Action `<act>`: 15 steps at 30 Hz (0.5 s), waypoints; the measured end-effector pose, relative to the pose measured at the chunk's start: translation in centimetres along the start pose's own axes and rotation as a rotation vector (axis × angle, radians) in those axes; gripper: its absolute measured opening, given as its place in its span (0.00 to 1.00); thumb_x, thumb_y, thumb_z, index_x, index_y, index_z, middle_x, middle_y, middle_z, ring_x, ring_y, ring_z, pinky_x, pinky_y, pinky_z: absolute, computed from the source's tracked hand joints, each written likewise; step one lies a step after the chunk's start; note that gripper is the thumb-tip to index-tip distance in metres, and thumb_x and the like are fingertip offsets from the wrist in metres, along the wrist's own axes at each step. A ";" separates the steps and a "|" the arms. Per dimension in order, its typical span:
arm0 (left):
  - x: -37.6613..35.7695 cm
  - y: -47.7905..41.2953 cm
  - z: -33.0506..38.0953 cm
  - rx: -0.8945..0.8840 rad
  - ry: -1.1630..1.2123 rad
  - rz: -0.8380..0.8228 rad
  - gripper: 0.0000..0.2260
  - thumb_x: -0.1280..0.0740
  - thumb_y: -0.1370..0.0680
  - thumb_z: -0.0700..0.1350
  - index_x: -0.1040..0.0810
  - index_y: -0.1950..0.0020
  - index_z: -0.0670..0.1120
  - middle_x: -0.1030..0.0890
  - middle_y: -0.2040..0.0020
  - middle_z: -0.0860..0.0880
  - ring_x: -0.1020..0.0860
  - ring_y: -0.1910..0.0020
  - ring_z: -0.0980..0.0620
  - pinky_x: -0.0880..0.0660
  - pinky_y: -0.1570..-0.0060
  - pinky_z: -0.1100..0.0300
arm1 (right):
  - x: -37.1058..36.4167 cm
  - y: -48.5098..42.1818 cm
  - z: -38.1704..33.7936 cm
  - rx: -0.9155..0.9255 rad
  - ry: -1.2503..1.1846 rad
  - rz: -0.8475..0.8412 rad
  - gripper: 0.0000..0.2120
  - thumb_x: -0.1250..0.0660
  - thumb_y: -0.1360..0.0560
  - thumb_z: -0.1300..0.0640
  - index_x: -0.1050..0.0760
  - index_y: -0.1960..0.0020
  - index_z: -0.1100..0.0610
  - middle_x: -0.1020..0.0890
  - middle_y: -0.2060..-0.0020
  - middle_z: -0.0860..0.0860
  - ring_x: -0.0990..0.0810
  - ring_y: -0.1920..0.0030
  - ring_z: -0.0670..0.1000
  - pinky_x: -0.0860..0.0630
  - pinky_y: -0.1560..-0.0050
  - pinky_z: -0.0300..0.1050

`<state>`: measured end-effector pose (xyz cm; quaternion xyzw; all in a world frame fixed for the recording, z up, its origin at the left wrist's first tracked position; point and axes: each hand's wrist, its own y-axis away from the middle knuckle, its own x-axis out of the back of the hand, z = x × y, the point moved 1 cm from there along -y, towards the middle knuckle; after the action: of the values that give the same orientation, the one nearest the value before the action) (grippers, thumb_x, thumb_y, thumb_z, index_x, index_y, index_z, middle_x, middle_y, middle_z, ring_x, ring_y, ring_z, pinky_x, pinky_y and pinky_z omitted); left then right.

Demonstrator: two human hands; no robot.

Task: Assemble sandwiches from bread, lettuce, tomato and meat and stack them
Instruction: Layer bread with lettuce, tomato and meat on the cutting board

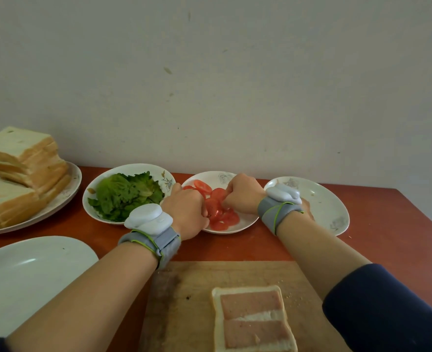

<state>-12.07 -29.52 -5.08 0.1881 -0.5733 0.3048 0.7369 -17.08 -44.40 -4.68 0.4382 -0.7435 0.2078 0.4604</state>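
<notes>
Nearest, on the wooden cutting board [184,301], one bread slice [254,292] lying flat with two meat slices [251,318] on top, side by side. Behind the board, both hands down over the small dish [235,228] of tomato slices [222,217]. Right hand [242,194] — fingers curled, tips pinching one red slice near the middle of the dish. Left hand [187,212] — fingers curled too, tips against the slices, but impossible to tell if gripping any. Left of the dish, a bowl [133,166] of lettuce [126,194]; further left, stacked bread [19,168] on a large plate [65,199]. Also a white plate [32,275] at the near left and another plate [321,207] at the far right, partly behind the right wrist.
</notes>
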 end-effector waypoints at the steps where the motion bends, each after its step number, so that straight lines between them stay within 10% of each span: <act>1: 0.0 0.0 0.0 -0.018 -0.017 0.001 0.09 0.32 0.26 0.49 0.17 0.50 0.47 0.19 0.51 0.48 0.35 0.41 0.46 0.28 0.44 0.51 | 0.0 0.0 -0.1 -0.004 -0.012 0.003 0.08 0.27 0.36 0.61 0.18 0.59 0.63 0.15 0.59 0.57 0.18 0.55 0.57 0.19 0.53 0.51; 15: 1.0 1.7 -0.4 -0.034 0.133 -0.081 0.18 0.38 0.23 0.54 0.18 0.54 0.41 0.23 0.49 0.46 0.36 0.46 0.45 0.34 0.44 0.53 | 1.6 3.0 1.0 -0.113 -0.504 0.083 0.02 0.29 0.35 0.64 0.19 0.62 0.60 0.19 0.66 0.56 0.24 0.68 0.49 0.30 0.74 0.36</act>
<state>-12.75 -27.73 -4.34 0.1780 -0.5199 0.2767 0.7883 -20.39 -44.26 -3.46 0.4188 -0.8625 0.0688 0.2757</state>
